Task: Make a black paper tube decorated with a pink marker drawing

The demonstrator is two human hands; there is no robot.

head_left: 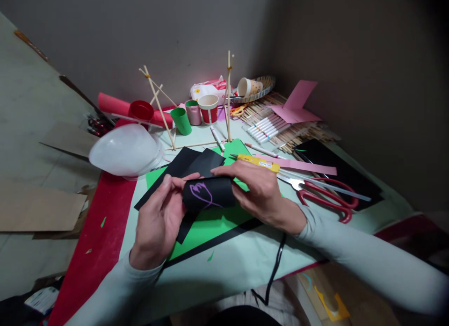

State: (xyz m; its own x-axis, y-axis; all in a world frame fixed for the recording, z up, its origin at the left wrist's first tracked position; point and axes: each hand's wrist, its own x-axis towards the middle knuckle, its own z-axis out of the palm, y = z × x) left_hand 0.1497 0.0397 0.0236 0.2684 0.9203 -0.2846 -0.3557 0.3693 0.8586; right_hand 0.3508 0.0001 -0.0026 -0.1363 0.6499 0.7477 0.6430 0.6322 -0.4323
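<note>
A rolled tube of black paper [219, 195] with a purple line drawing on its side lies level between my hands. At its left end, my left hand [159, 218] holds it with palm turned up and fingers bent around it. My right hand [257, 190] grips the other end, thumb and fingers closed on the paper. Beneath are black paper pieces [182, 162] and a green sheet [210, 235] on the table. Just behind my right knuckles is a yellow-handled tool [259, 163]. Red-handled scissors [297, 184] lie to the right, beside a pink paper strip [308, 167].
Stick frames [156, 90] stand at the back, near a green paper tube [181, 121] and a red-and-white cup [209, 112]. A translucent white balloon-like object [124, 150] sits left. White markers [266, 128] and folded pink paper [298, 104] rest on wooden sticks at right.
</note>
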